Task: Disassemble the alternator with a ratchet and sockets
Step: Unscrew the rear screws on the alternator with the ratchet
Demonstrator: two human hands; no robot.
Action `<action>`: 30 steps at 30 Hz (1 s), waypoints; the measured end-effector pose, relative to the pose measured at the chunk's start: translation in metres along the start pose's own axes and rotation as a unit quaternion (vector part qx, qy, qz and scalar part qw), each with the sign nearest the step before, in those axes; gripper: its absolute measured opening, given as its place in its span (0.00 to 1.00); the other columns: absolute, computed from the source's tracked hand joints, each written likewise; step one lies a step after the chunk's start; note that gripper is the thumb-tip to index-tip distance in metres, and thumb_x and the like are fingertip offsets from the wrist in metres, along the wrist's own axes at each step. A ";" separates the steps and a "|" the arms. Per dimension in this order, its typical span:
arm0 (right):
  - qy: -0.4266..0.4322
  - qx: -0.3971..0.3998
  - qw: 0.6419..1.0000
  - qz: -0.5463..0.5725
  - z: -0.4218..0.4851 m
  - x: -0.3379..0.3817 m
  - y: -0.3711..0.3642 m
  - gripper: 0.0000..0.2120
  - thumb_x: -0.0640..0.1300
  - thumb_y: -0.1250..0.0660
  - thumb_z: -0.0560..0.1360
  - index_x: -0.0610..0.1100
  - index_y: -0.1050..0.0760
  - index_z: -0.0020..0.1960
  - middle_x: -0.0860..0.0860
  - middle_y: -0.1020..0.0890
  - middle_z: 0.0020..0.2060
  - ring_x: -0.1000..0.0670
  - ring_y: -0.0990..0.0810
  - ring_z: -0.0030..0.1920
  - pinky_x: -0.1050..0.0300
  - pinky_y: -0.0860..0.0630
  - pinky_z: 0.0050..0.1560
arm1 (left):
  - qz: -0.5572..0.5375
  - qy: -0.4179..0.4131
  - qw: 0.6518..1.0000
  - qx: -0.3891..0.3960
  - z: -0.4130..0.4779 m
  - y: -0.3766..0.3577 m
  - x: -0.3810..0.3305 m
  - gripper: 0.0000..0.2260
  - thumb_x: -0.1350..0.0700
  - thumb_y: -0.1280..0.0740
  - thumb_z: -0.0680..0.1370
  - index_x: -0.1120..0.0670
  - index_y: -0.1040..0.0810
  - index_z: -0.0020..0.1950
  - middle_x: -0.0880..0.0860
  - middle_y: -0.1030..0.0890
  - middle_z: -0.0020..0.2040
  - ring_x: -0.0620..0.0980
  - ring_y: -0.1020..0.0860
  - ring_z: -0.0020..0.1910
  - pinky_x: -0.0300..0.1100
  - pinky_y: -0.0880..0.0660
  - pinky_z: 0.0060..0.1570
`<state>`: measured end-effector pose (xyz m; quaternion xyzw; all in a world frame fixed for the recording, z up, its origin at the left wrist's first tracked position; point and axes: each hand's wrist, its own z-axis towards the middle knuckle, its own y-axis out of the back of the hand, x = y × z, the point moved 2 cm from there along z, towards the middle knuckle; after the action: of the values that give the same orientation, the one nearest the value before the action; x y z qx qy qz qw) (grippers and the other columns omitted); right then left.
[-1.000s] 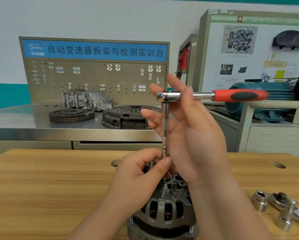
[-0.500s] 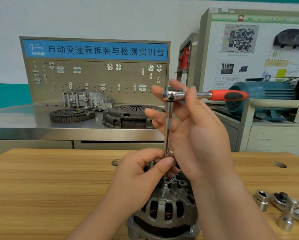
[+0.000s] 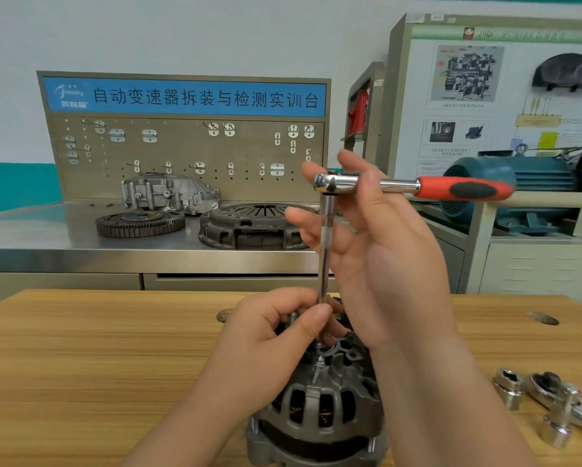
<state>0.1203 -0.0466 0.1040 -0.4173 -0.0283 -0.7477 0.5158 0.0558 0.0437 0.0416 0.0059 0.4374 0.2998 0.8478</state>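
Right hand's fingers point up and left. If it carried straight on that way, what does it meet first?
The ratchet and its extension bar: the right hand is already against them, so they block it at once. Past those the way looks free up to the far steel bench, though depth is unclear.

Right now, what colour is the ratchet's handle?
The handle is red with a black inset; head view.

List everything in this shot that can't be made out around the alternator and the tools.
Head view only:
Lower end of the extension bar: partly behind the left hand; the fastener beneath is too small to identify.
Base of the alternator: cut off by the bottom edge.
Handle of the second ratchet on the table: runs off the right edge.
Text on the poster: too small and blurred.
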 end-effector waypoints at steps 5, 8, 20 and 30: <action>0.093 0.001 0.990 -0.111 -0.004 0.000 -0.005 0.08 0.45 0.35 0.77 0.54 0.20 0.53 0.57 0.16 0.48 0.50 0.17 0.51 0.56 0.23 0.55 | 0.016 0.005 0.999 -0.030 0.000 0.000 0.000 0.05 0.53 0.31 0.74 0.47 0.16 0.39 0.42 0.17 0.34 0.35 0.21 0.34 0.25 0.29 0.36; 0.074 0.020 0.994 -0.076 -0.004 -0.002 -0.007 0.10 0.48 0.37 0.77 0.56 0.21 0.55 0.56 0.16 0.54 0.50 0.16 0.50 0.60 0.24 0.51 | 0.018 0.003 0.999 -0.029 -0.001 0.001 0.000 0.08 0.59 0.31 0.75 0.48 0.17 0.39 0.42 0.17 0.32 0.33 0.22 0.31 0.23 0.31 0.33; 0.062 0.014 0.995 -0.078 -0.004 -0.005 -0.009 0.11 0.47 0.36 0.75 0.56 0.20 0.54 0.59 0.16 0.49 0.49 0.18 0.53 0.57 0.24 0.52 | 0.025 -0.009 0.999 -0.044 0.001 -0.001 0.000 0.08 0.59 0.30 0.75 0.46 0.17 0.40 0.42 0.18 0.31 0.34 0.23 0.31 0.24 0.31 0.34; 0.010 0.012 0.999 -0.028 -0.002 -0.004 -0.004 0.13 0.54 0.37 0.76 0.53 0.23 0.58 0.47 0.15 0.53 0.48 0.15 0.44 0.59 0.21 0.46 | 0.000 -0.020 1.000 -0.013 -0.001 0.000 0.001 0.05 0.52 0.33 0.73 0.45 0.17 0.44 0.41 0.18 0.33 0.34 0.22 0.33 0.24 0.30 0.35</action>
<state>0.1162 -0.0422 0.1018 -0.4027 -0.0443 -0.7654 0.5000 0.0556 0.0447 0.0402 0.0009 0.4161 0.3056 0.8564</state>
